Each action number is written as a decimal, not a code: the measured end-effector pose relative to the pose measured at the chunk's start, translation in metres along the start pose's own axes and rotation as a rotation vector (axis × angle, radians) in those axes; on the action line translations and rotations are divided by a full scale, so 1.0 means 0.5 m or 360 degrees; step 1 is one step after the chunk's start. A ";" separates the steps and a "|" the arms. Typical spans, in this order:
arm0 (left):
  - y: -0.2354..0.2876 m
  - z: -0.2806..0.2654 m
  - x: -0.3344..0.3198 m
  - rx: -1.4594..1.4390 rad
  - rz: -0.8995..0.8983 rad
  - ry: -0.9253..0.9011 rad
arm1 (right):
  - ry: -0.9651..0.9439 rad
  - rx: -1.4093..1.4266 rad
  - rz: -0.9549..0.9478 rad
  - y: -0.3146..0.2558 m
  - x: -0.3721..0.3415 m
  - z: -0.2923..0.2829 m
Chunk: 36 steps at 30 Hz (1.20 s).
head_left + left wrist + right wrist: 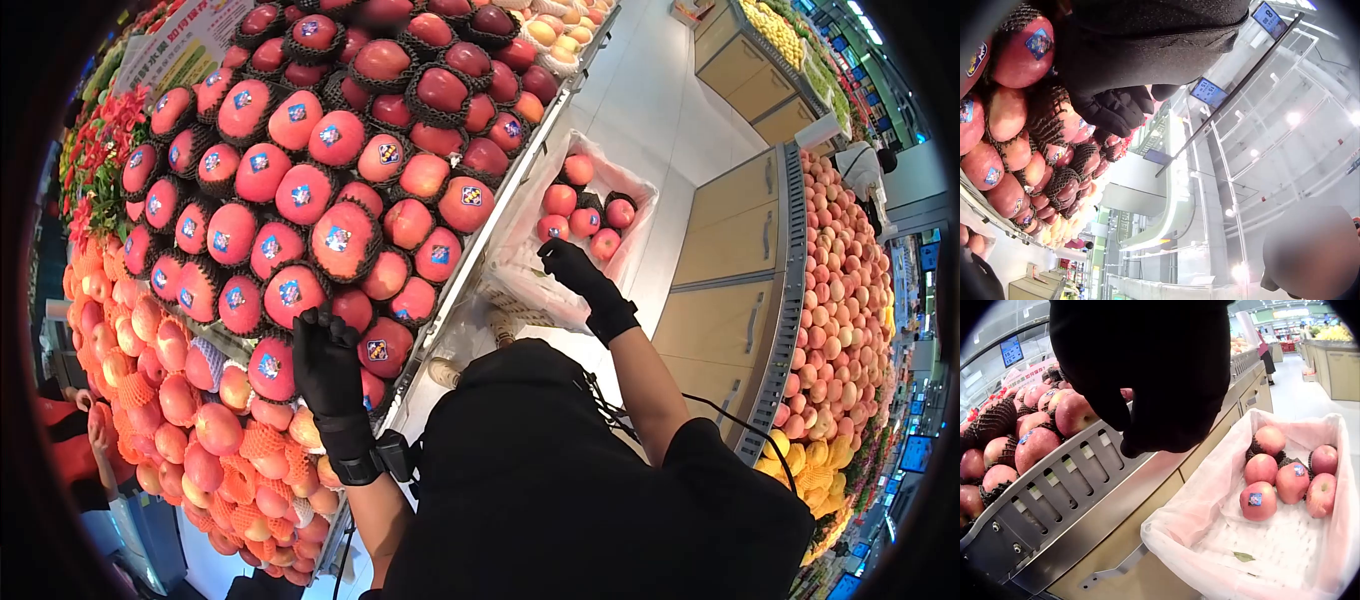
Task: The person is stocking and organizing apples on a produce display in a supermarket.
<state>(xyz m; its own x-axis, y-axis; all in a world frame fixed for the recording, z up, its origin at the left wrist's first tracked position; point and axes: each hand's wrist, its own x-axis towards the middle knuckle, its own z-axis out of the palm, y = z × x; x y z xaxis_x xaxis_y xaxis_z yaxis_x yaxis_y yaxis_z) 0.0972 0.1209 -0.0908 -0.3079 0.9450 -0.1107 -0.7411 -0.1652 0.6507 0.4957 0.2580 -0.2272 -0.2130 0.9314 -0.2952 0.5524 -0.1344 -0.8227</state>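
Resting over the right part of the fruit display [1041, 515], the left hand [328, 372], in a black glove, has its fingers bent close against round red apples [341, 240] with blue stickers, many in black foam nets [1047, 119]. Whether it grips one cannot be told. The right hand [582, 278], also black-gloved, hangs just above the near side of a crate [515, 262] lined with thin, pale pink plastic; its fingers curl loosely, a gap shows beside the thumb, and it holds nothing.

Six red apples [1292, 482] lie grouped toward the far end of the crate, some with black netting and two with visible stickers. A small green leaf [1243, 556] lies on the white bottom nearer the front. The crate stands beside the display's right edge, where a grey slotted rail [1079, 472] runs. Apples in orange foam nets [262, 441] fill the display's near left part.
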 end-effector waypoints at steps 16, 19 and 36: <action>-0.127 0.110 0.055 -0.0167 -0.0346 -0.0002 | 0.0579 -0.0128 0.0163 0.278 0.042 -0.062; -0.144 0.115 0.055 -0.0064 -0.0370 0.0123 | 0.0612 -0.0169 0.0219 0.322 0.075 -0.093; -0.196 0.154 0.041 0.0275 -0.0318 0.0367 | 0.0675 -0.1069 0.0398 0.433 0.298 -0.178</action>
<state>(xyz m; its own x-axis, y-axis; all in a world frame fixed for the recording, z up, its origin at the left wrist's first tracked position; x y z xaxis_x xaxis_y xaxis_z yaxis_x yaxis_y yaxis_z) 0.2095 0.1781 -0.0987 -0.3081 0.8619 -0.4027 -0.6944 0.0856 0.7145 0.6552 0.3977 -0.4059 0.2274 0.9673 -0.1120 0.9350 -0.2490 -0.2526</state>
